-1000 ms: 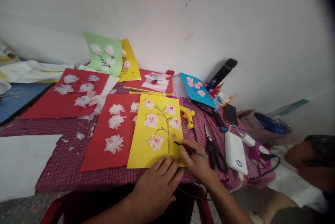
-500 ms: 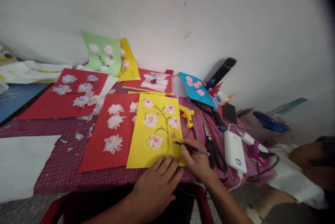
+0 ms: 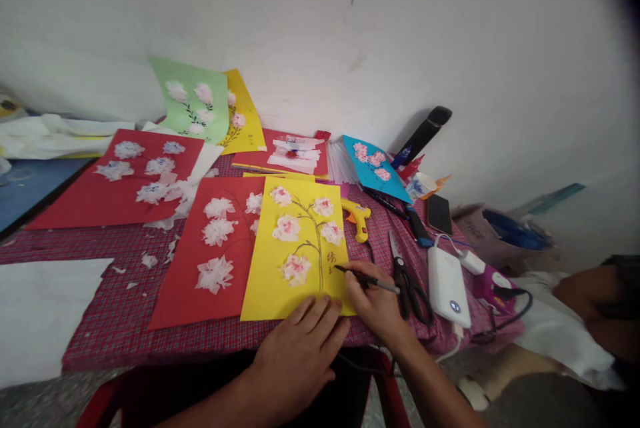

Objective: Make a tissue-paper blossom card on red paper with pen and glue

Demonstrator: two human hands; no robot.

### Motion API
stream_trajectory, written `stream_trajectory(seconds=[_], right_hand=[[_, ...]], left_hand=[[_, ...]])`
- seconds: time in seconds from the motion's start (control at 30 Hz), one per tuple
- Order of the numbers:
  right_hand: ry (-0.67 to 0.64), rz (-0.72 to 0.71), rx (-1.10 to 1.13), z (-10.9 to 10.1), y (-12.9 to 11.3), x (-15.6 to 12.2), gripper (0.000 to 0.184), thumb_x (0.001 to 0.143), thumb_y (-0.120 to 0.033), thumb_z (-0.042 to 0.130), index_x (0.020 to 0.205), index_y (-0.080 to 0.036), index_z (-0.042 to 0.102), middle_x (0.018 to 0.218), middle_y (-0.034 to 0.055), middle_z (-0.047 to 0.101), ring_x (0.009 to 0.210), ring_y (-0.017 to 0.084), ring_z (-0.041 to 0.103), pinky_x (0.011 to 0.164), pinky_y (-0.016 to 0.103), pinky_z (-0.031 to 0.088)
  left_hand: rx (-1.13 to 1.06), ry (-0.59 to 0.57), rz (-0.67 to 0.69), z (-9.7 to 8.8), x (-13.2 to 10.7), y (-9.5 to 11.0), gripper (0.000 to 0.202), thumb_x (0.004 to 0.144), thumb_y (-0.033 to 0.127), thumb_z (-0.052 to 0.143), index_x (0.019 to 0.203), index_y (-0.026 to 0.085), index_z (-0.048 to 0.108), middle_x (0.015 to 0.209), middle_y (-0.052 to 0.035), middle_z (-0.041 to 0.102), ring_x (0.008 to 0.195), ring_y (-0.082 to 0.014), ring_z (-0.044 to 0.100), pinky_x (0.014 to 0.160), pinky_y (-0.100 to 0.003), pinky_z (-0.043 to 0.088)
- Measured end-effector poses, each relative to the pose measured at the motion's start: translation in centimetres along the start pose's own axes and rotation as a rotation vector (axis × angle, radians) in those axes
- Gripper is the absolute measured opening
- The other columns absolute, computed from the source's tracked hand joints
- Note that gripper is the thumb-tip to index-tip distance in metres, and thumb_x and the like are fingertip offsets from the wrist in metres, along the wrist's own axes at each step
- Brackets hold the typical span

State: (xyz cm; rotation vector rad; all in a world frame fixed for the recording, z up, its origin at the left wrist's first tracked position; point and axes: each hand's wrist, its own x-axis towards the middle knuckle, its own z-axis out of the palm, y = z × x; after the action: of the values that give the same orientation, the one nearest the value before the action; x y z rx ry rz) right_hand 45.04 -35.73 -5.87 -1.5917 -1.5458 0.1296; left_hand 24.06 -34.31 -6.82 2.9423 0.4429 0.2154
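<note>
Under my hands lies a yellow sheet of paper [image 3: 270, 281] with a drawn branch and several pink-and-white tissue flowers. My left hand [image 3: 300, 355] rests flat on its lower edge, fingers stretched out. In my right hand [image 3: 377, 301] is a black marker pen [image 3: 373, 280], its tip at the small handwritten characters [image 3: 331, 261] right of the stem. A red sheet with white flowers [image 3: 183, 281] lies partly beneath the yellow one. Scissors [image 3: 410, 288] lie just right of my right hand, and a yellow glue gun [image 3: 359, 218] sits beyond it.
A white power bank [image 3: 449, 288] and a purple power strip [image 3: 495, 288] with cables are on the right. Behind stand a blue flower card [image 3: 375, 181], a paper cup [image 3: 421, 185] and a phone [image 3: 439, 215]. More flower sheets, like the green one [image 3: 195, 95], and paper scraps [image 3: 149, 260] are left.
The pen tip has shifted slightly up and right at the lower character, which shows a little more ink. My left hand stays in place. The view has turned a little.
</note>
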Motion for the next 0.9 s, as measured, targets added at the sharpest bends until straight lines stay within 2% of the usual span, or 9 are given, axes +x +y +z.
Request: stream_trajectory(seconds=[0.17,0.3,0.57,0.7,0.9], right_hand=[[-0.019,0.009,0.030,-0.23,-0.02,-0.20,0.012,0.088,-0.016,0.057,0.089,-0.021,0.068,0.079,0.0029,0.073,0.070,0.018,0.070,0.065,0.029,0.057],[-0.040,0.009,0.060,-0.19,-0.02,-0.16,0.013,0.089,-0.016,0.058,0.092,-0.020,0.069,0.083,0.0036,0.074,0.073,0.018,0.070,0.067,0.029,0.057],[-0.029,0.014,0.071,-0.06,-0.02,-0.21,0.013,0.087,-0.015,0.058,0.090,-0.021,0.069,0.081,0.0031,0.074,0.069,0.018,0.070,0.063,0.028,0.056],[0.036,0.031,0.008,-0.06,0.07,-0.08,0.013,0.087,-0.016,0.058,0.091,-0.020,0.070,0.082,0.0038,0.074,0.073,0.020,0.071,0.069,0.031,0.058],[0.018,0.047,0.011,-0.02,0.29,-0.40,0.013,0.087,-0.016,0.056,0.087,-0.021,0.069,0.078,0.0029,0.072,0.070,0.019,0.069,0.065,0.031,0.056]], left_hand=[[0.004,-0.006,-0.007,0.12,0.00,0.05,0.070,0.096,0.056,0.054,0.153,0.020,0.036,0.160,-0.0094,0.037,0.148,-0.0295,0.030,0.122,-0.046,0.022],[0.011,0.005,-0.007,0.21,0.02,0.07,0.070,0.096,0.057,0.054,0.153,0.020,0.037,0.160,-0.0094,0.037,0.147,-0.0295,0.030,0.122,-0.046,0.022],[0.018,0.023,-0.004,0.53,-0.01,0.03,0.071,0.095,0.058,0.054,0.153,0.020,0.037,0.159,-0.0089,0.039,0.146,-0.0298,0.032,0.121,-0.047,0.023],[0.016,0.022,-0.002,0.39,-0.04,0.02,0.069,0.096,0.057,0.052,0.153,0.020,0.038,0.159,-0.0088,0.039,0.146,-0.0297,0.032,0.121,-0.046,0.023],[0.009,0.004,-0.001,0.06,-0.04,-0.01,0.069,0.097,0.056,0.051,0.153,0.020,0.037,0.160,-0.0093,0.038,0.147,-0.0294,0.031,0.121,-0.046,0.023]])
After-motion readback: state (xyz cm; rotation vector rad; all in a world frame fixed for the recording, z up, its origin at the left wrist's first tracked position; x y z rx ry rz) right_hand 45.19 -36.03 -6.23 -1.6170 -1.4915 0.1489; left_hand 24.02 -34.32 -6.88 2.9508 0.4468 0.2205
